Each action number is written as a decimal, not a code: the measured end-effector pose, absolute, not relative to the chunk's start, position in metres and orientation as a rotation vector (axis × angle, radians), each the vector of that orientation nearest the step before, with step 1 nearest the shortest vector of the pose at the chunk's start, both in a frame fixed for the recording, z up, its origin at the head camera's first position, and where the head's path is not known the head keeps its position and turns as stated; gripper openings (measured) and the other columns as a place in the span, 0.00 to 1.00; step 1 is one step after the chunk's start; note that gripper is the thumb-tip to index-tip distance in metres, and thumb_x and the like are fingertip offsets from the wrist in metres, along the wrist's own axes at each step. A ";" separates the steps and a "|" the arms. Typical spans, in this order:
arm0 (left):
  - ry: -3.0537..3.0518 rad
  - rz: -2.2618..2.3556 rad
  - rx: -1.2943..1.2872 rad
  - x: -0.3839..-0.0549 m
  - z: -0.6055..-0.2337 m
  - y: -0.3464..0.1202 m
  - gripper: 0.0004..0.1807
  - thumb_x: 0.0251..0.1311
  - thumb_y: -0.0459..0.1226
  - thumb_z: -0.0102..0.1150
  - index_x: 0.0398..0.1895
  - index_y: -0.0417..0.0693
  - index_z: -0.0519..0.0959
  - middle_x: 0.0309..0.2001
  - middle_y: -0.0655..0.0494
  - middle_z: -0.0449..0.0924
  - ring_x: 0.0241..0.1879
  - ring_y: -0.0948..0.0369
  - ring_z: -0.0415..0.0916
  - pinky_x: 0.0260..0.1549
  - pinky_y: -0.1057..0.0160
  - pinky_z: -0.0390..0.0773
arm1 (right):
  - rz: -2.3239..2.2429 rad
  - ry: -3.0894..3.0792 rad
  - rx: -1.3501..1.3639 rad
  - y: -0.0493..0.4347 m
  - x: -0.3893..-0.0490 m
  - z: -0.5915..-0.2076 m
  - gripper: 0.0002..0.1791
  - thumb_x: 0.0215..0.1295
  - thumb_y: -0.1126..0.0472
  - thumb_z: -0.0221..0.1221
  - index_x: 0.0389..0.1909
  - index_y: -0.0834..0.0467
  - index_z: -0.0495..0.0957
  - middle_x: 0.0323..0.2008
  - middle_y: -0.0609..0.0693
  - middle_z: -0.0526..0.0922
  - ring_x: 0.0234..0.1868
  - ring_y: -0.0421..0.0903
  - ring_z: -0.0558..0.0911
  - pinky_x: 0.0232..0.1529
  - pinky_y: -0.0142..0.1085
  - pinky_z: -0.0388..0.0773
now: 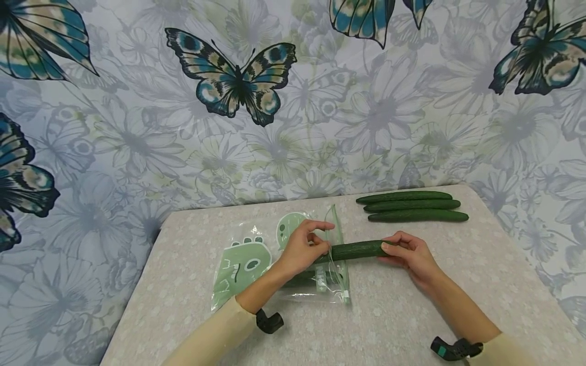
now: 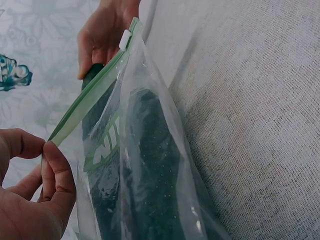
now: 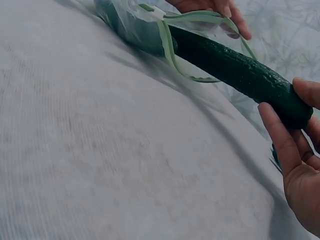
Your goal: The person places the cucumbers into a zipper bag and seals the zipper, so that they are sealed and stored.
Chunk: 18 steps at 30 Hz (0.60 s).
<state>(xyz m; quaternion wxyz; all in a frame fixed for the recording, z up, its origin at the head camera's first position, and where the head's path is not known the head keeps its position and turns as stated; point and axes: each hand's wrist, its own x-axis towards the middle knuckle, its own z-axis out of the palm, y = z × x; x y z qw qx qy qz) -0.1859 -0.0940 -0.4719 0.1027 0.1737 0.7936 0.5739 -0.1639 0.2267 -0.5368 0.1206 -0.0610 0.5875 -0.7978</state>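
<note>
A clear zip bag [image 1: 249, 262] with a light green cartoon print lies on the table, its green-edged mouth facing right. My left hand [image 1: 302, 249] pinches the green rim of the mouth, as the left wrist view shows at the fingertips [image 2: 52, 150]. With thumb and fingers, my right hand [image 1: 414, 256] holds the near end of a dark green cucumber [image 1: 359, 249]. The far part of that cucumber reaches through the mouth into the bag. Another cucumber [image 2: 152, 145] lies inside, seen through the plastic. A white slider [image 2: 125, 40] sits at one end of the zip.
Three more cucumbers [image 1: 418, 216] lie side by side at the back right of the table. The table [image 1: 389, 320] wears a pale patterned cloth. Behind it rises a wall covering [image 1: 320, 127] with butterflies and flowers.
</note>
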 end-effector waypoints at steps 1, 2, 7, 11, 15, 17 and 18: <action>2.341 1.695 0.510 -0.186 -0.471 -0.094 0.23 0.69 0.30 0.63 0.66 0.47 0.83 0.63 0.45 0.74 0.35 0.68 0.85 0.29 0.69 0.75 | -2.325 1.712 -0.157 0.223 -0.164 -0.536 0.08 0.75 0.70 0.63 0.44 0.53 0.85 0.41 0.44 0.88 0.44 0.41 0.90 0.55 0.45 0.90; 2.342 1.694 0.507 -0.186 -0.471 -0.094 0.23 0.68 0.31 0.63 0.66 0.48 0.83 0.63 0.45 0.74 0.35 0.67 0.85 0.29 0.69 0.75 | -2.316 1.711 -0.140 0.220 -0.164 -0.536 0.08 0.75 0.70 0.63 0.44 0.53 0.85 0.42 0.43 0.88 0.44 0.41 0.90 0.55 0.44 0.90; 2.351 1.701 0.493 -0.186 -0.469 -0.094 0.23 0.67 0.31 0.64 0.65 0.51 0.84 0.63 0.47 0.74 0.36 0.68 0.86 0.30 0.69 0.76 | -2.305 1.688 -0.069 0.203 -0.165 -0.534 0.07 0.73 0.69 0.66 0.43 0.53 0.85 0.43 0.44 0.88 0.45 0.42 0.90 0.55 0.43 0.90; 2.363 1.705 0.491 -0.186 -0.466 -0.094 0.23 0.68 0.30 0.64 0.65 0.51 0.84 0.63 0.45 0.74 0.36 0.67 0.86 0.30 0.69 0.76 | -2.297 1.682 -0.047 0.189 -0.166 -0.533 0.06 0.73 0.68 0.66 0.43 0.54 0.85 0.44 0.45 0.89 0.47 0.43 0.91 0.54 0.42 0.90; 2.360 1.702 0.508 -0.186 -0.465 -0.093 0.23 0.68 0.30 0.64 0.65 0.48 0.83 0.63 0.42 0.74 0.36 0.64 0.87 0.31 0.70 0.77 | -2.286 1.690 -0.020 0.175 -0.166 -0.533 0.05 0.72 0.67 0.68 0.42 0.54 0.85 0.45 0.46 0.89 0.48 0.44 0.91 0.53 0.40 0.90; 2.350 1.704 0.512 -0.186 -0.466 -0.093 0.23 0.68 0.29 0.63 0.66 0.46 0.83 0.63 0.41 0.74 0.36 0.64 0.87 0.32 0.70 0.78 | -2.277 1.691 -0.017 0.169 -0.165 -0.534 0.05 0.71 0.67 0.68 0.42 0.54 0.85 0.45 0.46 0.89 0.49 0.45 0.91 0.53 0.40 0.90; 2.346 1.704 0.512 -0.185 -0.467 -0.092 0.23 0.68 0.29 0.63 0.66 0.45 0.82 0.63 0.41 0.74 0.36 0.64 0.87 0.32 0.70 0.78 | -2.276 1.686 -0.013 0.166 -0.164 -0.535 0.05 0.71 0.67 0.68 0.42 0.54 0.85 0.45 0.47 0.89 0.49 0.45 0.91 0.53 0.40 0.90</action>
